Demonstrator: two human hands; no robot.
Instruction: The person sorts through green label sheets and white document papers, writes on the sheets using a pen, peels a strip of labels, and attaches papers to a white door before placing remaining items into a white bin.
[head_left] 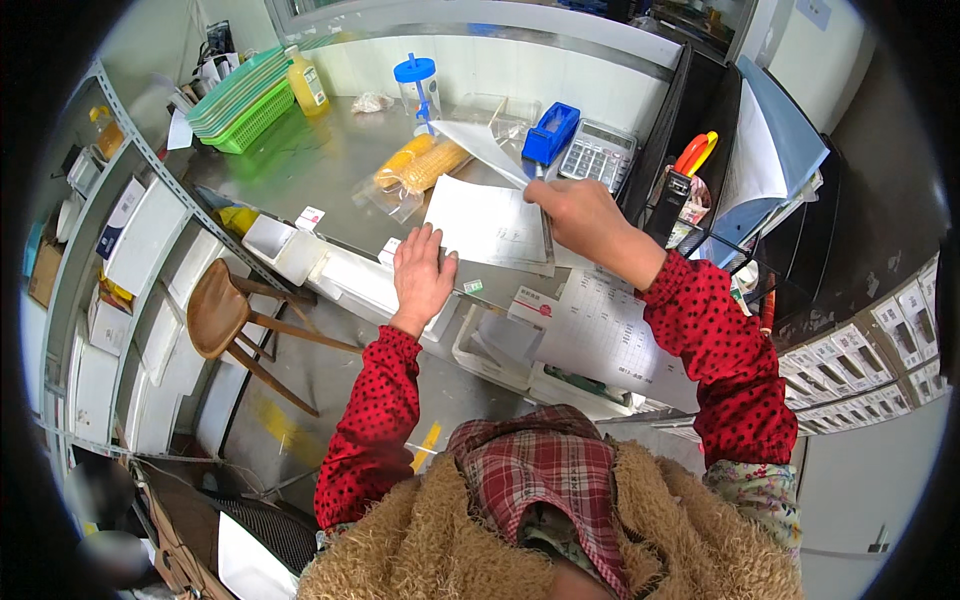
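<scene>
My right hand (592, 218) pinches the edge of a raised white sheet of paper (482, 150), which tilts up over the bench. Beneath it lies a stack of white papers (478, 218) with some handwriting on top. My left hand (422, 278) rests with fingers spread at the bench's near edge, just left of the stack. Close to its fingertips is a small white box (389, 251). Behind the papers, two corn cobs (432, 166) lie in clear plastic bags. A printed table sheet (605, 330) lies below my right wrist.
A blue tape dispenser (550, 134) and a calculator (598, 155) stand at the back right, beside a black holder with orange-handled scissors (692, 155). Green baskets (240, 105), a yellow bottle (307, 82) and a blue-lidded cup (416, 85) are behind. A wooden stool (218, 310) stands left.
</scene>
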